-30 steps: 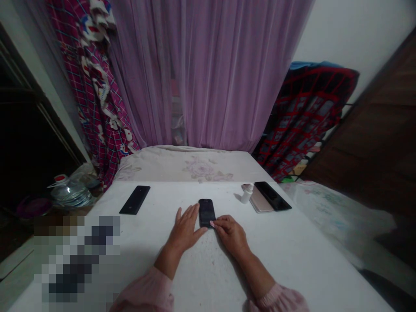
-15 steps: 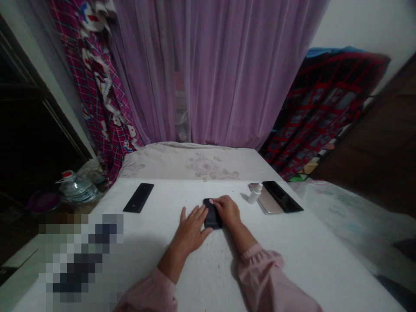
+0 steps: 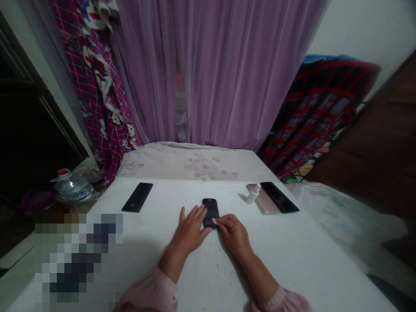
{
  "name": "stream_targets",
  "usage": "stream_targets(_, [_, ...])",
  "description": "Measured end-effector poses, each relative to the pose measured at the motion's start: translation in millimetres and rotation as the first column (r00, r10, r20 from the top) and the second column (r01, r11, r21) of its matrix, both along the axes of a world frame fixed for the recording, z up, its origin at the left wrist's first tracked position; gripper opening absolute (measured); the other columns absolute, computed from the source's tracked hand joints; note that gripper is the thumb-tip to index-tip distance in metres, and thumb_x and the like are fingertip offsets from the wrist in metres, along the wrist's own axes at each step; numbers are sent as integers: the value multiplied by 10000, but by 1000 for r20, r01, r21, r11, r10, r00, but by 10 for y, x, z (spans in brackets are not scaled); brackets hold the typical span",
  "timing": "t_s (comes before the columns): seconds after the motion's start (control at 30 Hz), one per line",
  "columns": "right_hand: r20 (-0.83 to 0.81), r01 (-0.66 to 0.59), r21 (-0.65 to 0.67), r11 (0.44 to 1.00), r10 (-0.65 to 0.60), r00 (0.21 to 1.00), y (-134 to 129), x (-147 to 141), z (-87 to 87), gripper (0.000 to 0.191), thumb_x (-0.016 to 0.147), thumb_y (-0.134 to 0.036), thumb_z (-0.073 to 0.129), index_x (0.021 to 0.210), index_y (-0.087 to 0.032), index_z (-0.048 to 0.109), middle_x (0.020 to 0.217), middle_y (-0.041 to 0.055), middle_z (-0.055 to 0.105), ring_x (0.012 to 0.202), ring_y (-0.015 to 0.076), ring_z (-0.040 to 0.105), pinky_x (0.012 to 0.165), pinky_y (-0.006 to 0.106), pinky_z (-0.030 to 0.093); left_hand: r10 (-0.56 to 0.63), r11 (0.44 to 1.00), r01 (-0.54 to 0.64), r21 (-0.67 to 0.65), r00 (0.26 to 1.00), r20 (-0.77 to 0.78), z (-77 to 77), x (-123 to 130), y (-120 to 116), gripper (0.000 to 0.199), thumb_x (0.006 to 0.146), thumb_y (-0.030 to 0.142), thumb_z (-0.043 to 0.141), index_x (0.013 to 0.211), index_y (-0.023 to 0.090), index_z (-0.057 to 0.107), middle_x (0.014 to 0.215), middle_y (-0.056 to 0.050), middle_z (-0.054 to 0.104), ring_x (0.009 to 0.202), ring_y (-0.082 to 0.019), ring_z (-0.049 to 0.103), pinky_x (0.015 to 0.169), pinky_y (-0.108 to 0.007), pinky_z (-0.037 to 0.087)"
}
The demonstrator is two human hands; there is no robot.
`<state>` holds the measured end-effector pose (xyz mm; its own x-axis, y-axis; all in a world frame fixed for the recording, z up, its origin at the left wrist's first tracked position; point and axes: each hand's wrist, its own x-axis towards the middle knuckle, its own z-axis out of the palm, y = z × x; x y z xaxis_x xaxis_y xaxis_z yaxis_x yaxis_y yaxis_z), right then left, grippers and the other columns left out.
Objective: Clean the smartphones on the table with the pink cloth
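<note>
A dark smartphone lies flat on the white cloth in front of me, screen up. My left hand rests palm down beside it, fingers spread, with its fingertips and thumb against the phone's left edge and lower end. My right hand comes in from the right with thumb and fingers pinched together. Between them is a small pale pink piece, too small to make out its kind, held at the lower part of the screen.
A black phone lies at the left. At the right, a small white bottle stands by a gold phone and a black phone. A large water bottle stands beyond the left edge. The lower left is pixelated.
My right hand has slid with the pink piece from the phone's top end down to its lower part, uncovering more of the screen. My left hand has stayed in place.
</note>
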<state>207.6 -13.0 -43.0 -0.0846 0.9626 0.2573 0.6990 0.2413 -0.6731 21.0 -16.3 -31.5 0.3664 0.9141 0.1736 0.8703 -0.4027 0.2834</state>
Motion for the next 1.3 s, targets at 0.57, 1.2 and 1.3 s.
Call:
stream_targets(0.57, [77,88,-9,996,-87,993,625,-221,123,192,857,-328,581,924,-288,756,1002,23,659,887,150,631,757,247,477,-4,1000,4,-24,1000,-3,-11,-8,1,591,944,495,411,1459,225,307,1505,-100,359,1394,-289,305,1124,-632,106])
stream_targets(1.2, [250,32,59,998,-46,967,804,-381,178,205,885,-334,567,942,-284,758,941,43,705,941,185,608,829,274,442,-15,1000,15,-24,1000,1,-14,-21,3,583,938,475,427,1459,241,311,1502,-83,369,1402,-267,292,1146,-577,123])
stream_targets(1.3, [248,81,95,992,-103,963,747,-364,121,236,896,-351,536,968,-280,750,912,38,718,910,182,617,813,270,441,-17,999,17,-30,1000,8,-10,-42,-9,592,925,454,452,1456,230,316,1510,-88,355,1406,-260,285,1149,-566,126])
